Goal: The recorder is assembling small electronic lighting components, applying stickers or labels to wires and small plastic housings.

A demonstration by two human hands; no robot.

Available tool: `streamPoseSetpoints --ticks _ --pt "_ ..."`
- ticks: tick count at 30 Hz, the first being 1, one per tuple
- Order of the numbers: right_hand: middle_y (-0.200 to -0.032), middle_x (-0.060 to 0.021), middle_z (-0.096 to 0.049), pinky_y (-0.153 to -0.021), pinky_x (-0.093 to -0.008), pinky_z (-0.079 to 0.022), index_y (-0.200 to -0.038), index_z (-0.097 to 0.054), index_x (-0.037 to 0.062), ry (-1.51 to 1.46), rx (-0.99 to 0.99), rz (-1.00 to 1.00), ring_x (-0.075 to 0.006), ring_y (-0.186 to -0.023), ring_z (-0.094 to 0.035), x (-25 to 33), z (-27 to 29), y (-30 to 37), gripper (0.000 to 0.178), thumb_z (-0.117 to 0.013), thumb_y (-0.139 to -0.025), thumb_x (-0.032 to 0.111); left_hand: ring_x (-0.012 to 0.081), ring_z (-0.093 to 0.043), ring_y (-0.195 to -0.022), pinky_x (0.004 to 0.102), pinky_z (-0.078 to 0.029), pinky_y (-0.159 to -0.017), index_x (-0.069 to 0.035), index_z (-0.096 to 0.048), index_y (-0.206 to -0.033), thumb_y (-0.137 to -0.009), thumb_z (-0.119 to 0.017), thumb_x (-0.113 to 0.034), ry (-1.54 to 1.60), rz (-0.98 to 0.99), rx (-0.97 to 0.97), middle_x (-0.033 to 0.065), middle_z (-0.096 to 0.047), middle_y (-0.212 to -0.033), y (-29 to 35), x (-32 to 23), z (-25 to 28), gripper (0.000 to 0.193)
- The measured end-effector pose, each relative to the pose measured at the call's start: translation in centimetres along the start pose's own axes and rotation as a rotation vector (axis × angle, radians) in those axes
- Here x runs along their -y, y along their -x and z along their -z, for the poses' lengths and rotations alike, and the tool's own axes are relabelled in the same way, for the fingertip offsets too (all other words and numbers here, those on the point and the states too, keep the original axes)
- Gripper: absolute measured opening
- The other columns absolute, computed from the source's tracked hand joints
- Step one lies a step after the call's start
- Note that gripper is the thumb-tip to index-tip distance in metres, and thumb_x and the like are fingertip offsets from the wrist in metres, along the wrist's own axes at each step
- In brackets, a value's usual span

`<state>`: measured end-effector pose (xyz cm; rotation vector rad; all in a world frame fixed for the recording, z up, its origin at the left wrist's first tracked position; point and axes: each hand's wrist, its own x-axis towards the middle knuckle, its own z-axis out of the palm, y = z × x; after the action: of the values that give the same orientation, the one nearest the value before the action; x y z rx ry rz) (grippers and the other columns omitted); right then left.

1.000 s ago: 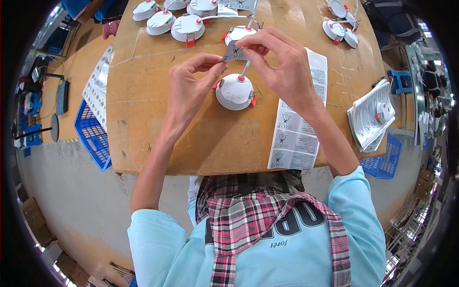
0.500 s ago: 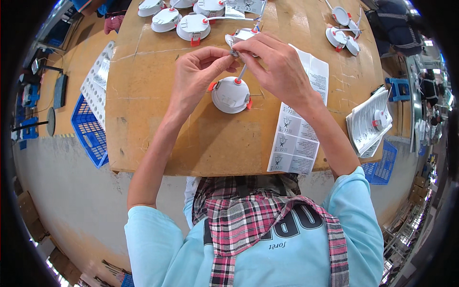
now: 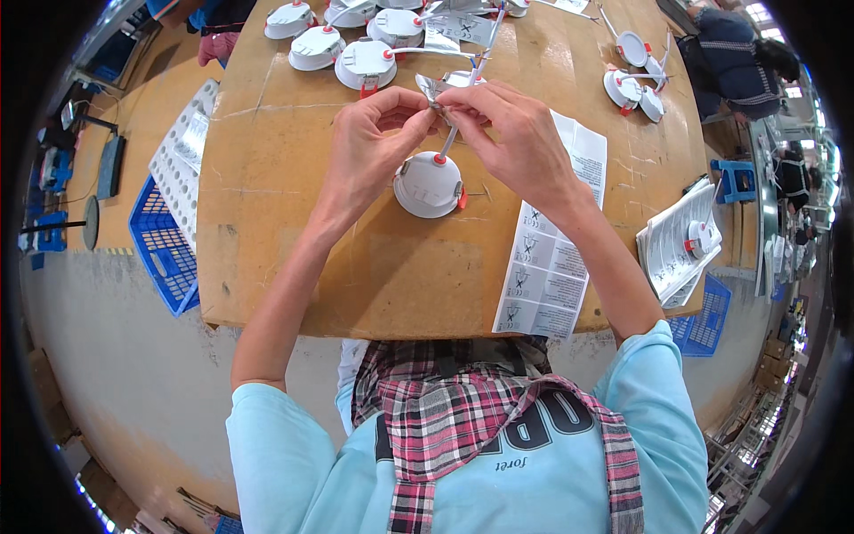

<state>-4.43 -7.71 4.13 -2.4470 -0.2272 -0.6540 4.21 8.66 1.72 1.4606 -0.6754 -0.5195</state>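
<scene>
A round white downlight (image 3: 428,189) with red-tipped spring clips lies on the table below my hands, and its pale cable (image 3: 451,141) runs up between them. A small silvery label (image 3: 429,85) is pinched at the cable by both hands, one end sticking up. My left hand (image 3: 378,133) closes thumb and forefinger on the label from the left. From the right, my right hand (image 3: 509,133) pinches it beside the cable. The fingers hide part of the label, so I cannot tell how far it wraps round. A printed label sheet (image 3: 543,267) lies under my right forearm.
Several finished-looking white downlights (image 3: 366,64) stand at the far side, and a smaller group (image 3: 627,87) lies far right. Paper stacks (image 3: 676,240) with a downlight on top sit at the right edge. Blue crates (image 3: 165,254) flank the table. Other people are beyond it.
The silvery label now shows more above my fingertips. My hands stay pinched at the cable; the whole view has shifted slightly, and the downlight's left red clip is less visible.
</scene>
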Motion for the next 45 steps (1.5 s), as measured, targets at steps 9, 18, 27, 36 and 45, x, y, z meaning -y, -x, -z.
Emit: streamPoseSetpoints --ticks 9,18,27,36,45 --pt "-0.080 -0.0084 -0.064 -0.067 -0.0366 -0.051 -0.089 -0.065 0.0035 0.049 0.027 0.003 -0.0261 -0.076 -0.062 0.3 0.2 -0.6 0.009 -0.059 -0.086 0.009 0.0135 -0.067 -0.081 0.0253 -0.055 -0.075 0.005 -0.066 -0.097 -0.091 -0.061 -0.013 0.069 0.006 -0.023 0.0098 -0.070 -0.086 -0.2 0.1 0.1 0.019" --pt "-0.076 -0.0096 -0.062 -0.065 -0.0357 -0.053 -0.082 -0.063 0.0029 0.255 0.123 0.143 -0.0248 -0.077 -0.063 0.3 1.0 -1.6 0.004 -0.062 -0.079 0.006 0.0141 -0.068 -0.079 0.0250 -0.055 -0.071 0.006 -0.067 -0.095 -0.091 -0.060 -0.010 -0.082 0.033 -0.057 0.0114 -0.071 -0.083 -0.5 -1.3 -0.3 0.018" --pt "-0.076 -0.0098 -0.064 -0.065 -0.0347 -0.053 -0.077 -0.060 0.0017 0.400 0.181 0.239 -0.0246 -0.077 -0.064 0.3 1.4 -2.6 0.005 -0.063 -0.076 0.005 0.0136 -0.068 -0.076 0.0251 -0.055 -0.070 0.006 -0.067 -0.094 -0.090 -0.061 -0.010 -0.235 0.053 -0.053 0.0112 -0.071 -0.083 -1.1 -2.3 -0.4 0.018" --pt "-0.066 -0.0091 -0.063 -0.059 -0.0333 -0.049 -0.078 -0.064 0.0029 -0.044 0.115 -0.128 -0.0230 -0.062 -0.061 -0.7 0.7 -1.9 0.009 -0.063 -0.077 0.012 0.0137 -0.067 -0.075 0.0261 -0.054 -0.073 0.003 -0.067 -0.094 -0.089 -0.063 -0.014 -0.025 0.119 0.012 0.0106 -0.070 -0.083 -1.1 -1.5 0.1 0.018" --pt "-0.069 -0.0079 -0.067 -0.058 -0.0272 -0.051 -0.090 -0.070 -0.0011 -0.399 0.130 -0.380 -0.0127 -0.062 -0.062 -1.2 0.9 -1.8 0.019 -0.061 -0.085 0.014 0.0115 -0.064 -0.079 0.0250 -0.052 -0.073 0.001 -0.068 -0.096 -0.090 -0.063 -0.014 -0.017 0.032 -0.076 0.0078 -0.068 -0.084 -0.9 -1.4 -0.1 0.017"
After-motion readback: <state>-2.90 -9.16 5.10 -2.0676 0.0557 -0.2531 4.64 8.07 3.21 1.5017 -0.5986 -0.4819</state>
